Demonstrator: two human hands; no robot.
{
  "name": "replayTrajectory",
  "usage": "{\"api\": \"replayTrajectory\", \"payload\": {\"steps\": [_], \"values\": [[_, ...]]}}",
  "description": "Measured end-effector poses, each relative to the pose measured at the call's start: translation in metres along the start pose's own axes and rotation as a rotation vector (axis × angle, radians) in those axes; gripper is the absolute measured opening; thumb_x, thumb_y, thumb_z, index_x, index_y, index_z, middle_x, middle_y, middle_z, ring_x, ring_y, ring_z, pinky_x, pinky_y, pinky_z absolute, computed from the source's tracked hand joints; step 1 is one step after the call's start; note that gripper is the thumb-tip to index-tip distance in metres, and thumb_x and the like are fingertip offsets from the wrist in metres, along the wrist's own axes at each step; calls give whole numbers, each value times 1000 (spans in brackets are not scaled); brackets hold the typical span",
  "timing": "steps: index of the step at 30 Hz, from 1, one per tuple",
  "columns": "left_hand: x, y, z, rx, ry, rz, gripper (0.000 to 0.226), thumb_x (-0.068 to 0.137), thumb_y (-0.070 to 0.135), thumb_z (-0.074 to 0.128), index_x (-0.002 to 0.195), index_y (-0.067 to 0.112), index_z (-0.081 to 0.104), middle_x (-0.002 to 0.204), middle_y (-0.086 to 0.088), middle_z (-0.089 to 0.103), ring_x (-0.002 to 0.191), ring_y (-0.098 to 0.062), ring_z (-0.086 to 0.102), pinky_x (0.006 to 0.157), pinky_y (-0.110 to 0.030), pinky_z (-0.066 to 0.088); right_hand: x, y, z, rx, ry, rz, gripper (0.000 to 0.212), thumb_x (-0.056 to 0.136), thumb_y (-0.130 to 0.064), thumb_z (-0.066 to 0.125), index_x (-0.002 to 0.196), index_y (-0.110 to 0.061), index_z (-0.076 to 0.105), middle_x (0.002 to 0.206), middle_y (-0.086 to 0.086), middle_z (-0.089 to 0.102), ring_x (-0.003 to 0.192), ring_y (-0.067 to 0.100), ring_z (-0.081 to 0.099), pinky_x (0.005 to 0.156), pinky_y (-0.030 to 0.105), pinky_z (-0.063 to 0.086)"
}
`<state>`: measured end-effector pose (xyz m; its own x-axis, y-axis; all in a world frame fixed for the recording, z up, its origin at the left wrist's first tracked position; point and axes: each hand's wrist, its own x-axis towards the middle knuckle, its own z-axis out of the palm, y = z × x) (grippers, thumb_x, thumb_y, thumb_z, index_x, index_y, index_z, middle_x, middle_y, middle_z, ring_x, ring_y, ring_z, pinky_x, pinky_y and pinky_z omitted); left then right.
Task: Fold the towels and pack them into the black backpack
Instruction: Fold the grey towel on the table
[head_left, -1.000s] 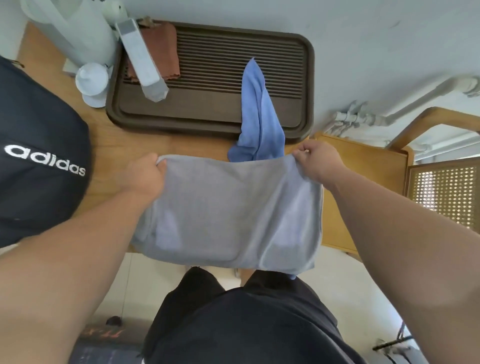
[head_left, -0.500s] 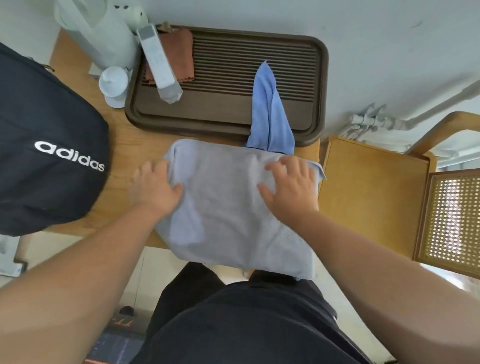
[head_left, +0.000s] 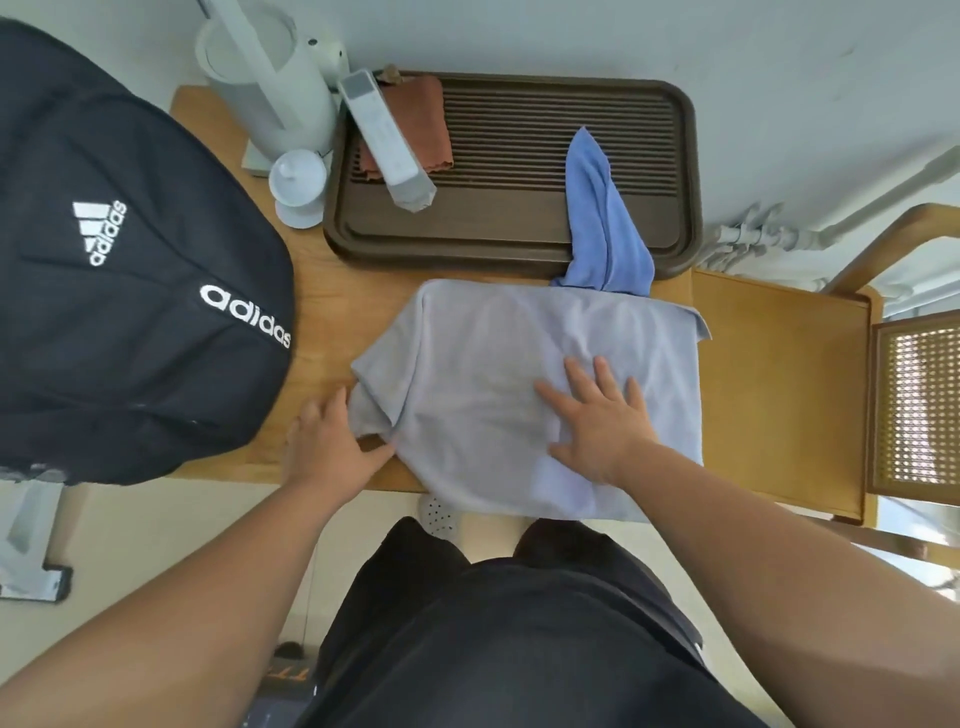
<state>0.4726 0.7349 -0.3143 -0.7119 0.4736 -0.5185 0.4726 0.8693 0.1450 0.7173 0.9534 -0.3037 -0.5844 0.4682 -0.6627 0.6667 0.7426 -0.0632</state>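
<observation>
A light grey towel lies folded on the wooden table, its near edge hanging over the table's front. My right hand presses flat on its right half, fingers spread. At the towel's rumpled left corner, my left hand touches the cloth, fingers fairly straight and thumb pointing under the flap. A blue towel lies crumpled across the near rim of the brown tray, its end tucked under the grey towel's far edge. The black backpack sits at the left, its opening hidden.
On the tray lie a folded rust-brown cloth and a long white remote-like object. A white kettle and a small white lidded cup stand at the back left. A wooden chair adjoins the table's right edge.
The towel, held up by two corners a second ago, now lies on the table. My right hand slid toward me over it. My left hand moved to the near left corner.
</observation>
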Motion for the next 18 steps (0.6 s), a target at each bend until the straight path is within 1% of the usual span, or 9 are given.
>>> {"api": "replayTrajectory", "payload": {"steps": [3,4,6,9,11,12,14,16,18], "values": [[12,-8,-4,26,-20,99,98,72,60,76,151,28,29,143,-8,39,128,-35,42,103,-47,42,-3,-19,-9,31,41,66,73,95,-60,46,157,-45,11,168,0,-8,154,31,-13,123,54,4],[15,-7,-7,30,-19,121,89,74,58,73,148,29,33,137,-7,41,123,-34,44,100,-46,44,-5,-28,-10,45,68,80,73,94,-62,46,156,-44,13,167,0,-5,154,31,-9,123,51,6],[23,-7,-10,20,7,160,62,81,51,66,133,23,49,124,-8,47,113,-33,48,93,-46,46,-11,-49,-11,62,100,78,73,93,-65,46,155,-44,17,166,1,1,153,30,-2,123,48,11],[32,-8,-13,-45,18,245,27,90,33,61,108,14,61,113,-10,52,104,-34,52,85,-43,47,-17,-74,-12,76,24,41,72,93,-66,45,156,-42,20,166,-1,6,153,28,4,121,48,15],[34,-10,-17,-193,-2,278,12,91,26,62,97,15,63,104,-7,57,95,-32,56,79,-41,49,-18,-83,-14,72,-79,51,71,93,-67,44,156,-42,22,167,-4,6,153,26,8,120,48,16],[34,-11,-20,-276,-24,268,7,92,24,61,92,17,64,98,-4,60,89,-30,58,75,-40,50,-17,-86,-17,74,-122,70,70,93,-67,44,155,-42,24,167,-4,7,152,26,12,120,49,18],[32,-14,-26,-441,-66,233,10,94,24,59,86,21,64,87,-1,66,80,-26,61,71,-40,51,-15,-93,-23,89,-157,112,70,93,-67,45,155,-40,28,166,-4,12,150,26,19,118,50,23],[27,-17,-34,-600,-85,203,14,97,28,58,86,24,66,83,2,67,79,-21,62,70,-39,51,-11,-104,-32,153,-104,129,69,93,-66,47,154,-36,32,162,-1,24,146,28,28,116,49,29],[19,-18,-41,-713,-84,194,17,99,30,57,86,23,66,80,5,66,76,-15,59,63,-34,46,-7,-123,-47,326,21,82,65,95,-62,49,152,-34,36,157,1,35,141,29,35,114,47,34]]}}
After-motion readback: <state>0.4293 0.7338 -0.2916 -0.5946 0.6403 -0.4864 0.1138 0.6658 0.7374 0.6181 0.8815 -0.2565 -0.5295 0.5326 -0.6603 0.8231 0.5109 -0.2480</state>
